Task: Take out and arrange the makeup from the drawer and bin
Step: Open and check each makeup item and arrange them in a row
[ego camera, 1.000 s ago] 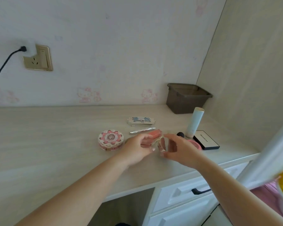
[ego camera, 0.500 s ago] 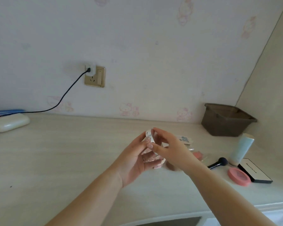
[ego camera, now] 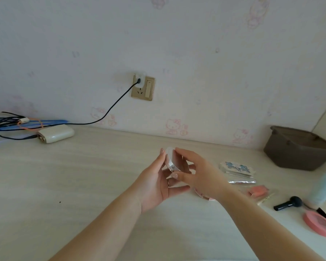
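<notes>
My view has swung left since a second ago; the power bank (ego camera: 55, 136) and wall socket (ego camera: 143, 87) now sit in frame, and the drawer has left it. My left hand (ego camera: 154, 183) backs the round compact (ego camera: 174, 161) with near-straight fingers; it was low over the desk (ego camera: 83, 185) a second ago and is now raised. My right hand (ego camera: 199, 174) pinches the compact's rim, thumb below, fingers above; both hands carry it clear of the surface. The remaining makeup lies to the right: patterned case (ego camera: 236, 167), pink packet (ego camera: 258, 191), black brush (ego camera: 288, 203), pink disc (ego camera: 319, 224); the brown bin (ego camera: 299, 153) stands behind. I judge this item lifted for placement; arrangement is unfinished.
</notes>
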Motion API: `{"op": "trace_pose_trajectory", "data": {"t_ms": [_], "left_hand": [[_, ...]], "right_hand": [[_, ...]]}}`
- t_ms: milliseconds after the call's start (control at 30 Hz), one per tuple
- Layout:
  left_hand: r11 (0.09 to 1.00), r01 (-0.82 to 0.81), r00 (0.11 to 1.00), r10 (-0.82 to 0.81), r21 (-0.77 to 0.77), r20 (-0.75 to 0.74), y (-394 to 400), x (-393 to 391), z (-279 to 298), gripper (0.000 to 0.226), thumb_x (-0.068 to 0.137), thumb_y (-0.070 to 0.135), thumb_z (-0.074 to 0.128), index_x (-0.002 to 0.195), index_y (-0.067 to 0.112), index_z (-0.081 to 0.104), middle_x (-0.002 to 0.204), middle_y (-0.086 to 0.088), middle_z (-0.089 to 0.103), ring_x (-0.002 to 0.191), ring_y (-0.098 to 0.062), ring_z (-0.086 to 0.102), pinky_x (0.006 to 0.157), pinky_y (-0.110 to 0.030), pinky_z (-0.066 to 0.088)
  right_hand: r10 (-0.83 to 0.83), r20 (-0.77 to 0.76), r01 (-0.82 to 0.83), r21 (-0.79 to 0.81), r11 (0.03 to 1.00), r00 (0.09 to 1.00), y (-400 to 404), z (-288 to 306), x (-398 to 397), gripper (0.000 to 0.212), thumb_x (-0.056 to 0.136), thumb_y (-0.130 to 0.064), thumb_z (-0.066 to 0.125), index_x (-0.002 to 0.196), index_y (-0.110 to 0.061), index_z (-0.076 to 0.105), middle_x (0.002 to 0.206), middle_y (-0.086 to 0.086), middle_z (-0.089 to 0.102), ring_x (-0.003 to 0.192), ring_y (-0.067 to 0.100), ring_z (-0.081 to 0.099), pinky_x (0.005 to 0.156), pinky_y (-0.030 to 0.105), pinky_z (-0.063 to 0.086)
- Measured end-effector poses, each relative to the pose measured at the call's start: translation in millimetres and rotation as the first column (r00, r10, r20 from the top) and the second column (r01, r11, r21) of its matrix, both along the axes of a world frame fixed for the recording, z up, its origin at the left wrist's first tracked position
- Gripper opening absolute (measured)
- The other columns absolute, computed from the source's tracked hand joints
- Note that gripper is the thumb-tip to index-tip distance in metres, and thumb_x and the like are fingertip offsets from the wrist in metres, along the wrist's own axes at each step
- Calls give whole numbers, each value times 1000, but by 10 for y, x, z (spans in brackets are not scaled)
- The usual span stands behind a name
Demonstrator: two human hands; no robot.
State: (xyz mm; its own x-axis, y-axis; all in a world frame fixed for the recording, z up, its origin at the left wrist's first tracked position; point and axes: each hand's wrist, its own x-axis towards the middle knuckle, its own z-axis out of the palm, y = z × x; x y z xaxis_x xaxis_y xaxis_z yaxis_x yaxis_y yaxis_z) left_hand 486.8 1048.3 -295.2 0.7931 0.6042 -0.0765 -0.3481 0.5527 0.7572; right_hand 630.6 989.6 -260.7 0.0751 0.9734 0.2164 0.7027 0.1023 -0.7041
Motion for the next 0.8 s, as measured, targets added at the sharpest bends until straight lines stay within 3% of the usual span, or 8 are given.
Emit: {"op": "trace_pose_trajectory", "data": {"t_ms": [67, 200, 367, 533, 600, 700, 800], "left_hand": [[1000, -24, 1000, 24, -6, 19, 23, -50, -8, 64, 87, 58, 44, 128, 11, 57, 136, -19, 53, 120, -30, 57, 98, -50, 48], [997, -52, 997, 55, -56, 50, 54, -126, 9, 67, 84, 59, 46, 129, 10, 56, 131, -20, 58, 115, -30, 61, 94, -46, 51], [989, -81, 993, 91, -123, 77, 133, -223, 11, 65, 82, 59, 47, 125, 11, 58, 115, -17, 67, 92, -26, 69, 85, -39, 56], [975, -115, 987, 134, -190, 89, 235, -296, -33, 53, 84, 58, 47, 110, 15, 64, 100, -15, 71, 89, -26, 69, 82, -37, 56], [970, -130, 986, 149, -206, 79, 261, -334, -44, 51, 81, 57, 51, 109, 16, 64, 105, -16, 70, 90, -26, 68, 79, -36, 55], [969, -139, 987, 152, -203, 50, 277, -394, -85, 58, 78, 55, 54, 119, 16, 59, 124, -18, 61, 101, -30, 64, 78, -37, 55], [979, -132, 989, 140, -156, 44, 302, -435, -131, 56, 84, 53, 50, 122, 13, 58, 124, -17, 61, 106, -30, 65, 82, -40, 56]], "right_hand": [[9, -21, -8, 26, 1000, 1000, 45, -12, -41, 53, 78, -22, 74, 106, -56, 46, 111, -26, 52, 102, -12, 50, 78, -3, 37], [22, -41, -20, 56, 998, 999, 132, -51, -127, 55, 78, -28, 73, 129, -35, 52, 120, -22, 53, 108, -14, 48, 83, 0, 37], [46, -31, -44, 69, 997, 998, 249, -59, -228, 49, 79, -34, 71, 126, -34, 55, 118, -18, 56, 104, -12, 49, 81, -2, 35], [91, 30, -92, 36, 995, 995, 385, -71, -309, 49, 85, -36, 64, 131, -30, 52, 117, -26, 52, 107, -7, 50, 82, -2, 33], [116, 17, -116, 6, 993, 993, 433, -73, -326, 44, 88, -35, 61, 131, -29, 53, 112, -32, 52, 105, -8, 51, 85, 0, 35], [104, -104, -110, -51, 993, 989, 512, -76, -291, 38, 91, -35, 57, 129, -32, 55, 121, -21, 60, 110, -4, 55, 94, 13, 40], [154, -90, -163, -114, 980, 984, 578, -61, -254, 40, 90, -37, 57, 130, -32, 55, 126, -18, 59, 115, -3, 53, 97, 16, 40]]}}
